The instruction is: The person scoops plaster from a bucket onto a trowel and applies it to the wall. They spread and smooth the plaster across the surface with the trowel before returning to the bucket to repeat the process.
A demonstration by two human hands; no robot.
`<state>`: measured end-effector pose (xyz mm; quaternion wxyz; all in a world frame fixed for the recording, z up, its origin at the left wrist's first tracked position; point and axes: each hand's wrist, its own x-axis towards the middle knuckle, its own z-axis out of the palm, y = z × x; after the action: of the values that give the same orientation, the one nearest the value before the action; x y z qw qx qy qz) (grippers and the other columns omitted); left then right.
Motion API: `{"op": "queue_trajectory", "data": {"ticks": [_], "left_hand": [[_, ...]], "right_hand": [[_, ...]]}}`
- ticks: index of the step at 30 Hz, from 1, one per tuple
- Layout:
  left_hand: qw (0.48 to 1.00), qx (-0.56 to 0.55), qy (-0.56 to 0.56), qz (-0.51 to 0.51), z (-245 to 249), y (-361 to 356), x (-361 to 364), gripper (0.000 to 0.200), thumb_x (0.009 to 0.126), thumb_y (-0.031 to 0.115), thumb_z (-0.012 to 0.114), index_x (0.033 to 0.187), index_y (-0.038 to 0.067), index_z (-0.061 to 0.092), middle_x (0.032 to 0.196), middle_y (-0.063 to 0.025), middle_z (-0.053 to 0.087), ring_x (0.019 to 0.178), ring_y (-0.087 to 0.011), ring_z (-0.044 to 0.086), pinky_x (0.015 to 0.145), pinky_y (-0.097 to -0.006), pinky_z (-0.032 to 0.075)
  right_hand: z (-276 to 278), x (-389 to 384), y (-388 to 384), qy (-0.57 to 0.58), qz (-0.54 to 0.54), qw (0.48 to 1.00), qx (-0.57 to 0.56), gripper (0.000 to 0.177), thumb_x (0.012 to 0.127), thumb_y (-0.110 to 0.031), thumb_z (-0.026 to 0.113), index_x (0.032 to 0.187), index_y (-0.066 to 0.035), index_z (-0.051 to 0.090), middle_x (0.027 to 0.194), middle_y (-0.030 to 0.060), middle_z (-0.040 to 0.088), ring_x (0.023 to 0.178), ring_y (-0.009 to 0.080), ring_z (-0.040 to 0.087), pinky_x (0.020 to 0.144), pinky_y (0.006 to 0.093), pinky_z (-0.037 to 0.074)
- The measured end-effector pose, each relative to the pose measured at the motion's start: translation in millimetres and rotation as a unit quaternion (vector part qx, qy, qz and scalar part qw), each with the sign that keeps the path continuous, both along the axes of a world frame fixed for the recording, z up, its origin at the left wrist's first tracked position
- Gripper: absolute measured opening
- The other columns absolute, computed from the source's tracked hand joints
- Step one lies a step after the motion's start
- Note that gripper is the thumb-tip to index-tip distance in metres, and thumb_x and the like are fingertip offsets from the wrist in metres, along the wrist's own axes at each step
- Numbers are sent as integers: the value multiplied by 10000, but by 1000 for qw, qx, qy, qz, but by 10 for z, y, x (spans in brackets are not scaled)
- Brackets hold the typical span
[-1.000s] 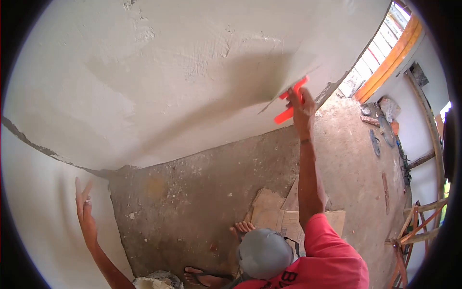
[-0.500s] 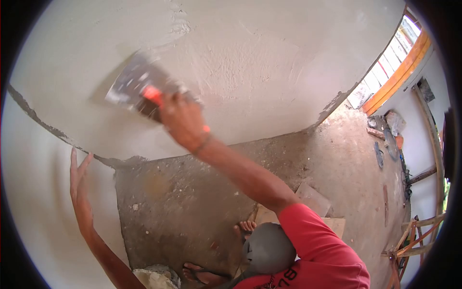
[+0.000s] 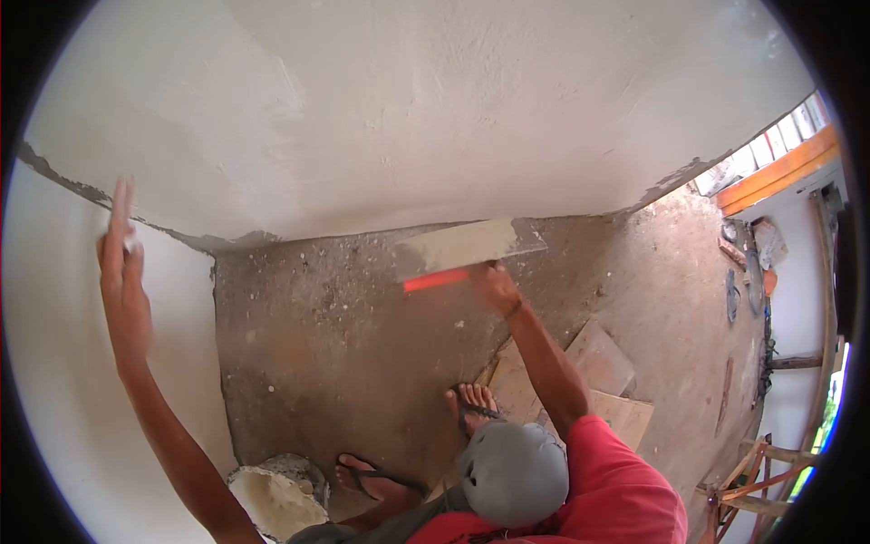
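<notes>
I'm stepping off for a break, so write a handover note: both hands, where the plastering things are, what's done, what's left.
Left hand: open, flat on the side wall, holding nothing.
Right hand: closed on the trowel by its orange handle; blade loaded with plaster, low near the wall's foot.
Plaster tub: on the floor by the feet.
Done: front wall coated pale.
Left, likely: grey bare edge along the corner seam.

Soft daylight from the window (image 3: 779, 150); fisheye edges (black vignette); left hand (image 3: 122, 290) slightly blurred.
</notes>
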<state>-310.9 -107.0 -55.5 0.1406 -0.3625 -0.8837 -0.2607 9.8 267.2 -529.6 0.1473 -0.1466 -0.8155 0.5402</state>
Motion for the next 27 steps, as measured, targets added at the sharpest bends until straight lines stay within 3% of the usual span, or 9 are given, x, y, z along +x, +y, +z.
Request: {"op": "queue_trajectory", "data": {"ticks": [4,6,8,10,13,17,19,22,27], "left_hand": [[977,-88,184,54,195,498,-352,590,939,62,328,1491,267,364,1463,-29,433,1303,-216,397,1128,-375,302],[970,-128,192,74,275,643,-420,594,943,62,322,1486,298,367,1437,-60,447,1309,-224,405,1141,-393,301],[963,-135,212,94,258,718,-447,574,953,85,327,1480,307,378,1416,-83,455,1313,-230,416,1145,-403,301],[956,-143,237,97,235,734,-498,555,961,110,330,1474,312,387,1403,-92,461,1314,-234,427,1146,-411,303],[949,-159,262,79,239,631,-640,529,971,147,335,1469,312,397,1400,-88,463,1317,-237,432,1146,-418,303],[946,-173,263,77,283,595,-665,522,975,155,340,1470,311,396,1393,-98,461,1306,-236,442,1144,-410,307],[947,-173,257,84,305,642,-635,529,977,137,340,1474,314,391,1371,-107,462,1270,-232,465,1130,-394,325],[956,-170,217,99,315,681,-545,549,976,106,339,1479,321,382,1304,-112,470,1183,-223,503,1095,-370,361],[976,-134,142,92,416,762,-378,599,949,66,341,1485,332,368,1158,-103,479,1044,-218,521,1034,-362,393]], "right_hand": [[794,-263,-91,-123,-5,975,184,430,1000,-264,410,1267,36,562,1223,129,607,1116,224,522,990,372,389],[135,-381,-10,-26,-69,997,-3,389,986,-226,418,1201,34,611,1166,113,637,1095,222,536,987,353,389],[70,-457,-9,-18,-90,996,-12,354,971,-197,437,1151,27,644,1110,93,661,1065,216,555,976,345,398],[720,-598,-54,-96,-62,981,160,318,956,-177,467,1119,14,663,1053,68,680,1026,205,578,955,346,416],[404,-815,61,-16,-88,948,-306,274,933,-161,541,1114,10,658,1041,53,682,956,193,618,919,358,456],[329,-970,160,26,-98,926,-365,220,912,-131,600,1061,23,652,1007,85,680,937,204,633,888,343,483],[795,-1057,85,75,-95,857,-501,196,907,-113,613,1027,39,646,988,102,678,940,208,633,886,325,484],[1299,-1084,13,89,-110,889,-435,305,939,-247,605,1044,38,624,1005,100,688,868,147,614,761,301,457],[3349,-1141,-86,105,-146,918,-353,250,938,-148,597,1033,81,633,990,146,681,963,213,635,875,340,495]]}}
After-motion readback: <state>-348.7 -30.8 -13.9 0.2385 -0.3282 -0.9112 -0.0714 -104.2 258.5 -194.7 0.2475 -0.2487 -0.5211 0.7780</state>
